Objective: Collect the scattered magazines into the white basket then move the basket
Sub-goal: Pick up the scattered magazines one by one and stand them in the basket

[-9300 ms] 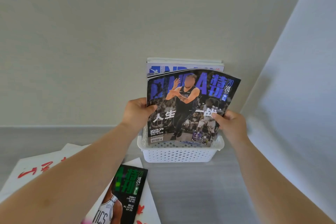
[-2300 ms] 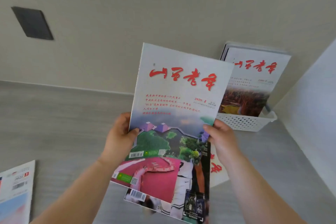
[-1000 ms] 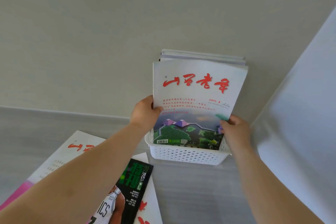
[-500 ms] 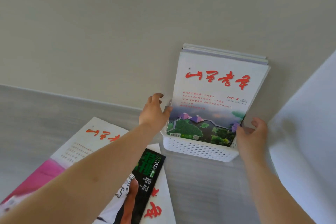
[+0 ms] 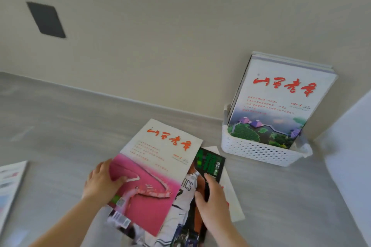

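The white perforated basket (image 5: 259, 151) stands at the right against the wall, with several magazines upright in it; the front one (image 5: 281, 102) has a white cover with red characters. On the grey surface lies a pile: a pink-and-white magazine (image 5: 152, 176) on top, a green-and-black basketball magazine (image 5: 202, 168) beneath, and a white one (image 5: 233, 204) under that. My left hand (image 5: 101, 183) grips the pink magazine's left edge, thumb on the cover. My right hand (image 5: 211, 200) holds the basketball magazine's right edge.
Another magazine (image 5: 9, 186) lies at the far left edge of the surface. A dark rectangular plate (image 5: 46, 19) is set in the beige wall. A white panel (image 5: 351, 158) rises at the right beside the basket.
Both hands have let go of the white red-lettered magazine, which now stands in the basket. They have come down left to the pile and taken hold of two magazines.
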